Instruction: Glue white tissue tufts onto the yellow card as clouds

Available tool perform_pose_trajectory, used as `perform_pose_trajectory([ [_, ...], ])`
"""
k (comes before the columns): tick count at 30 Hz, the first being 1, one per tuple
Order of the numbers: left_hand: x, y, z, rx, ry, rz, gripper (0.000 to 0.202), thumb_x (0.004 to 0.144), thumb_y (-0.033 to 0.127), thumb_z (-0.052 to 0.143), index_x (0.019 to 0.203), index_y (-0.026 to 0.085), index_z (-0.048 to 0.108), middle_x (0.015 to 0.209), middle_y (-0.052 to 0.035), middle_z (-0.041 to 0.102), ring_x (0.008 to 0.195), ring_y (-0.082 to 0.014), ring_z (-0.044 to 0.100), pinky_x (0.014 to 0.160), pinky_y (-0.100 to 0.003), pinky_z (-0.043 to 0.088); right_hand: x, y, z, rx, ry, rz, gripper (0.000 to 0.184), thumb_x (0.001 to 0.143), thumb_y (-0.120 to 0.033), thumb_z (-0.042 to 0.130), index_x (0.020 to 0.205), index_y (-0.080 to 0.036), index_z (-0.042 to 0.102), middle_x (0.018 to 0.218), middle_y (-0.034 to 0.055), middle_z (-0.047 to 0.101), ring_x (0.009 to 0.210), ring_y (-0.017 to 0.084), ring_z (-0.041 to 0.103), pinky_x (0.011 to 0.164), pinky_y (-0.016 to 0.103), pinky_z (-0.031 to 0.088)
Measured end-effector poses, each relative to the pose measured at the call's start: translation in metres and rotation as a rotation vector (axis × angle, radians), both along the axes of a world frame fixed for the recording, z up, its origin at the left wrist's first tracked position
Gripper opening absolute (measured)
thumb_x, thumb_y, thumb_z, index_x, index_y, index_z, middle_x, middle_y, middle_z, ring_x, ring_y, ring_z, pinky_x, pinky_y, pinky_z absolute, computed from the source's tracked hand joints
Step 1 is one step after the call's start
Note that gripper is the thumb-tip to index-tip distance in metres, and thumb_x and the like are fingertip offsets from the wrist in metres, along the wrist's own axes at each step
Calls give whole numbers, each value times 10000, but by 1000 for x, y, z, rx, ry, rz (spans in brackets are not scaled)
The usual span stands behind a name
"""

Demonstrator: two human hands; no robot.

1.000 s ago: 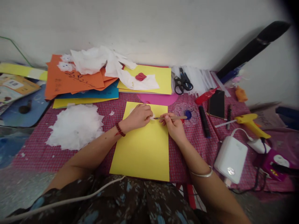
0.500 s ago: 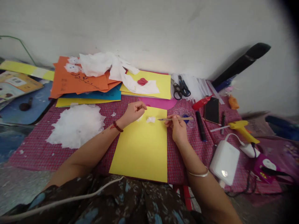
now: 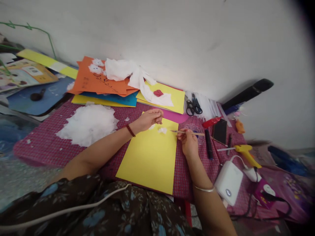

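My right hand [image 3: 189,141] is closed round a thin paintbrush [image 3: 181,131], its tip pointing left over the edge of a yellow sheet [image 3: 149,160]. Just left of the tip a small white tuft [image 3: 162,130] lies on the sheet. Over the sheet's upper left is my left hand [image 3: 150,119], fingers curled and pressed together; what they hold, if anything, is hidden. Below these fingers a second white bit [image 3: 152,127] shows on the paper. A clear dish with blue in it [image 3: 195,132] is partly behind my right hand.
White fluffy pieces [image 3: 88,124] form a heap on the left. Behind are orange sheets [image 3: 98,80], white tissue [image 3: 120,69] and scissors [image 3: 193,106]. On the right lie a black marker [image 3: 208,144], a phone [image 3: 220,131], a yellow glue gun [image 3: 246,151] and a white power box [image 3: 228,182].
The whole view has shifted and tilted. My left hand has moved slightly right over the sheet, nearer the white tuft. The right hand still holds the paintbrush in nearly the same place.
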State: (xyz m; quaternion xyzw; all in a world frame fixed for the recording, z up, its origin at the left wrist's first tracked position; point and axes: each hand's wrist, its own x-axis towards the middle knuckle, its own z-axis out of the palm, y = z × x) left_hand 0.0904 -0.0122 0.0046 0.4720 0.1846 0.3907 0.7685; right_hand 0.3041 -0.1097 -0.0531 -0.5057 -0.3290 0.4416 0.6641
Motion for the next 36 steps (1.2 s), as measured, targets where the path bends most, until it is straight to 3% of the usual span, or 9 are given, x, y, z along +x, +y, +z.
perform_pose_trajectory([
  [6,-1,-5,12,186,78,71,329,927,296,470,628,185,392,545,69,350,496,-68,358,643,-242,462,3,1,-2,9,-8,4,273,817,-450,663,819,-178,655,612,-10,653,523,88,573,498,202,452],
  [11,-11,-6,45,360,252,37,374,975,294,445,621,175,429,503,66,383,487,-60,386,640,-221,451,3,1,-2,28,-25,-5,287,801,-455,665,800,-167,661,597,-3,656,510,87,577,485,195,452],
  [15,-40,-2,78,491,409,95,391,979,302,501,616,158,492,479,56,418,471,-56,411,591,-210,418,4,1,-3,23,-18,-27,281,805,-439,659,799,-158,654,592,-1,658,509,90,595,486,194,464],
  [18,-81,2,87,558,377,296,463,979,351,512,557,164,475,465,47,418,454,-62,403,583,-233,439,6,1,-4,13,-1,-31,258,810,-403,652,795,-145,649,586,-4,652,504,84,602,485,183,464],
  [23,-185,-13,70,418,345,732,372,977,222,461,610,186,415,524,54,400,485,-70,417,602,-242,471,8,2,-5,14,1,-45,208,802,-329,638,760,-125,650,576,10,651,477,92,608,478,191,475],
  [28,-274,-59,39,230,388,1077,235,885,204,569,677,187,461,567,57,467,499,-70,452,579,-216,471,10,1,-7,25,-46,-39,145,754,-242,594,731,-127,678,577,29,660,483,109,616,484,200,486],
  [32,-305,-98,11,197,594,1219,181,787,135,639,668,180,510,553,62,498,495,-54,446,528,-179,388,9,1,-7,49,-88,-53,133,719,-254,607,679,-156,686,562,32,643,460,125,595,466,233,479],
  [36,-318,-112,-5,188,835,1304,243,845,221,582,618,178,508,537,47,499,509,-67,449,532,-203,362,4,0,-3,71,-114,-72,113,700,-252,628,649,-176,694,565,41,630,455,139,585,429,251,447],
])
